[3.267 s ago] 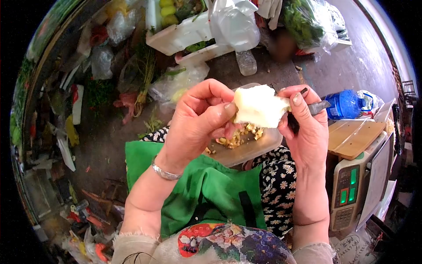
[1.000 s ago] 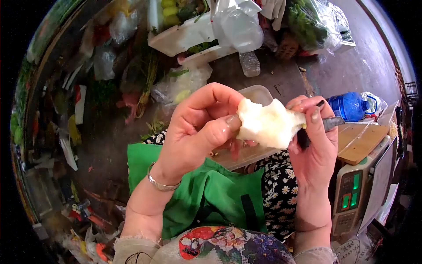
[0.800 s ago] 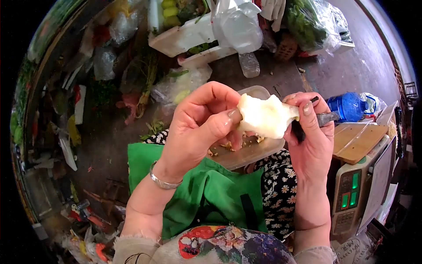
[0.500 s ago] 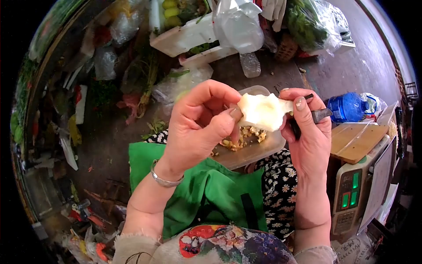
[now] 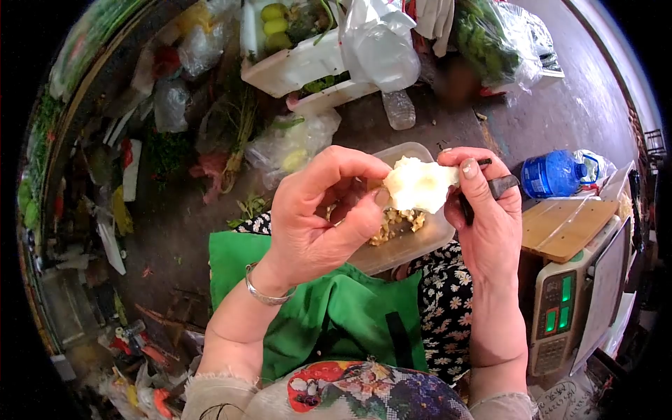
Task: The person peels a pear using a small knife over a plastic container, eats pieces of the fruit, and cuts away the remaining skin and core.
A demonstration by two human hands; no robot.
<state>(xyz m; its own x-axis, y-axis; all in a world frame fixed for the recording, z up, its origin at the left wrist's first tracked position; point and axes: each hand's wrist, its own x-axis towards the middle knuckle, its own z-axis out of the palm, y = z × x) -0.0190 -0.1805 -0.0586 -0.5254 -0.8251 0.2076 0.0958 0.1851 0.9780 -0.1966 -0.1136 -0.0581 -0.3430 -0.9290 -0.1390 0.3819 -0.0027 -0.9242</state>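
Observation:
A pale cream-white chunk of peeled produce, its exact kind unclear, is held up between my hands. The thumb and fingers of my left hand pinch its left edge. My right hand grips the narrow right end of the chunk, along with a small dark tool, probably a knife or peeler, mostly hidden by the fingers. Below the chunk sits a clear plastic container with yellowish-brown bits in it, partly covered by my hands.
Green cloth lies over my lap. To the right are a blue plastic jug, a wooden board and a scale with green displays. White foam boxes, a plastic bag and bagged greens stand ahead.
Both hands and the chunk have shifted slightly lower in view. The chunk appears turned, showing a more uneven surface. Both hands keep their hold.

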